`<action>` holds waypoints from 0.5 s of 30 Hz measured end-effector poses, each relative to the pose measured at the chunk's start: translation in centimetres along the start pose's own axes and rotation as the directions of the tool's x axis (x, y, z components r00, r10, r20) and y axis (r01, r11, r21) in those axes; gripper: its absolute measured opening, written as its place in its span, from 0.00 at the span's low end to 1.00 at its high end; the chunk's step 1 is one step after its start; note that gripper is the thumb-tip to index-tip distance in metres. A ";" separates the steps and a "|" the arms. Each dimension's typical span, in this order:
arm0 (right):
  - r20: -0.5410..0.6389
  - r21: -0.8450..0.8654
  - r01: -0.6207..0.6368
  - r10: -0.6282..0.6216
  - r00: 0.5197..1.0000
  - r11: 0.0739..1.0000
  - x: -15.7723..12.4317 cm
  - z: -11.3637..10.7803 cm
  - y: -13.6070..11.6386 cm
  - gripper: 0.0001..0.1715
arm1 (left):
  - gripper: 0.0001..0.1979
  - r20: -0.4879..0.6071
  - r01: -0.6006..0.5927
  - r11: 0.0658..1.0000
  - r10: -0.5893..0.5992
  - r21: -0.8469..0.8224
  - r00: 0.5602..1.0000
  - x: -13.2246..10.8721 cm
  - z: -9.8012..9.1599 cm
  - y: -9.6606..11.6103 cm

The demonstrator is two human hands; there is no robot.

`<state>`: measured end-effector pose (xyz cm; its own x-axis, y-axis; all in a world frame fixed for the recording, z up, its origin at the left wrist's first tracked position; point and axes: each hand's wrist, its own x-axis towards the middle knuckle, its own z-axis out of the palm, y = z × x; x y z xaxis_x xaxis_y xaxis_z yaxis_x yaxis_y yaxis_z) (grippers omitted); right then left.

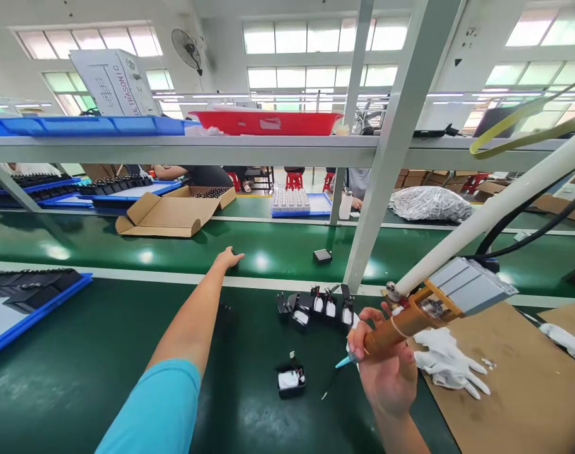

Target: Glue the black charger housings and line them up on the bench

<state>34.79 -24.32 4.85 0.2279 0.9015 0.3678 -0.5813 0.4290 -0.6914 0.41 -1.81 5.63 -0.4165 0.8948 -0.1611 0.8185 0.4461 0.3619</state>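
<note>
Stretched out over the green conveyor belt, my left hand (pixel 227 258) has its fingers closed round a small black part (pixel 235 255), mostly hidden by the hand. My right hand (pixel 386 369) grips a glue dispenser (pixel 395 329) with an amber barrel; its blue nozzle (pixel 346 361) points down and left. Below the nozzle lies a thin dark stick (pixel 330 386) with a light tip. An open black plug-adapter housing (pixel 291 381) with white inside sits on the near bench. Several similar black housings (pixel 318 305) stand in a row behind it.
A black block (pixel 322 256) rests on the belt. White gloves (pixel 451 362) lie on brown cardboard (pixel 514 391) at right. A blue-edged tray (pixel 36 315) is at left. An upright post (pixel 386 157) and white pole (pixel 481 221) stand near my right hand.
</note>
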 end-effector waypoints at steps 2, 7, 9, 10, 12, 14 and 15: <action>-0.009 -0.008 0.000 0.000 1.000 1.000 0.2 -0.2 0.0 0.23 | 0.18 0.029 -0.001 1.000 0.001 0.008 1.000 0.2 -0.1 0.2; -0.016 -0.030 -0.013 0.012 1.000 0.999 0.6 -0.5 0.0 0.24 | 0.17 0.198 -0.086 0.996 0.084 0.003 0.977 -0.7 0.3 1.3; -0.029 -0.025 -0.012 0.011 1.000 1.000 0.6 -0.5 0.0 0.23 | 0.16 0.283 -0.150 0.989 0.149 -0.016 0.948 -2.1 1.2 1.9; -0.034 -0.020 -0.008 0.007 0.999 1.000 0.7 -0.6 0.0 0.22 | 0.16 0.319 -0.183 0.983 0.183 -0.029 0.930 -3.1 1.7 2.1; -0.032 -0.015 0.002 -0.002 0.999 1.000 0.7 -0.6 0.0 0.21 | 0.18 0.371 -0.240 0.969 0.246 -0.063 0.896 -5.2 2.9 2.3; -0.025 -0.019 0.009 -0.009 1.000 1.000 0.7 -0.6 0.0 0.20 | 0.21 0.398 -0.281 0.954 0.300 -0.107 0.867 -7.4 3.9 2.4; -0.020 -0.022 0.008 -0.008 1.000 1.000 0.7 -0.6 0.0 0.20 | 0.22 0.408 -0.295 0.946 0.323 -0.131 0.854 -8.4 4.3 2.4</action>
<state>35.43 -23.64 4.74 0.2482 0.8990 0.3607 -0.5625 0.4369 -0.7020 7.60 -8.13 3.86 0.0697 0.9160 -0.3950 0.8455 0.1559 0.5108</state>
